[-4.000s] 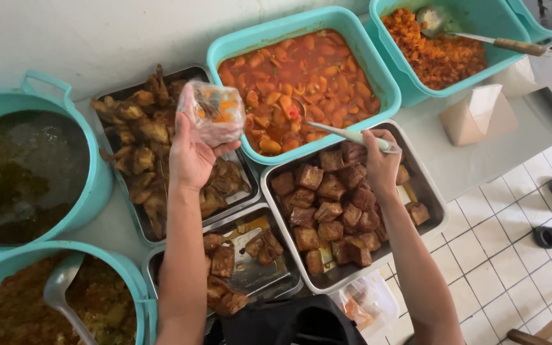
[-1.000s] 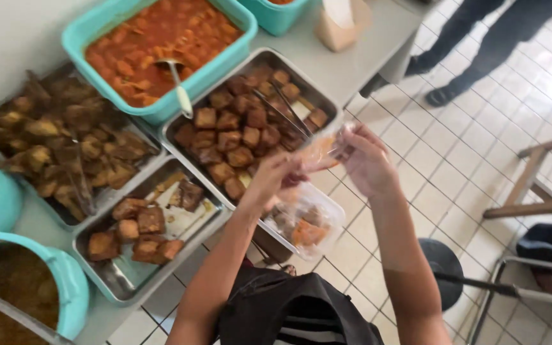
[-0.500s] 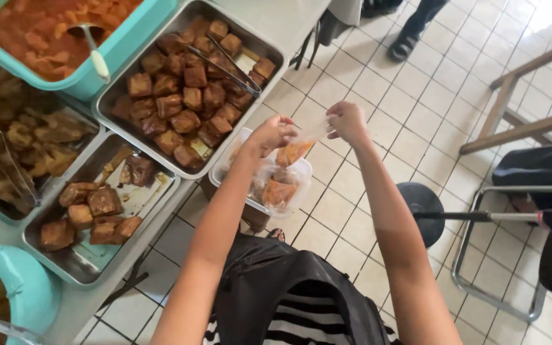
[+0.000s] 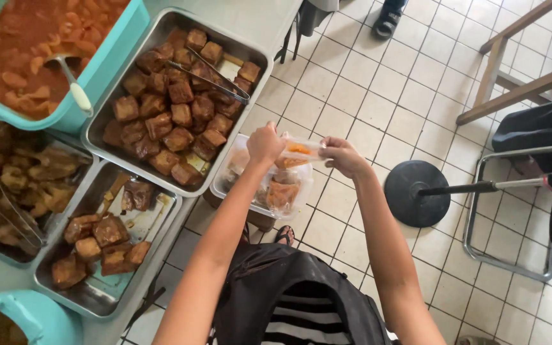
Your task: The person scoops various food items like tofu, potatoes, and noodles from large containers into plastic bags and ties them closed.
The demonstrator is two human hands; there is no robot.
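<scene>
My left hand [image 4: 265, 144] and my right hand [image 4: 342, 156] both grip the top of a small clear plastic bag of orange-sauced food [image 4: 291, 161], stretched between them at chest height. Just beneath the bag stands a clear plastic tub [image 4: 232, 184] with more filled bags, off the table's edge. To the left of my left hand is a metal tray of brown fried tofu cubes [image 4: 161, 108] with metal tongs [image 4: 215, 75] lying across it.
A teal tub of red stew with a ladle [image 4: 71, 83] stands at the top left. Two more metal trays [image 4: 107, 236] hold fried pieces. A black round stand base [image 4: 415, 193], a metal chair frame [image 4: 512, 211] and a wooden chair [image 4: 512, 70] stand on the tiled floor.
The bag moved from above the trays down to the table's edge over the plastic tub. Both hands now hold its top, and my view has swung right toward the floor.
</scene>
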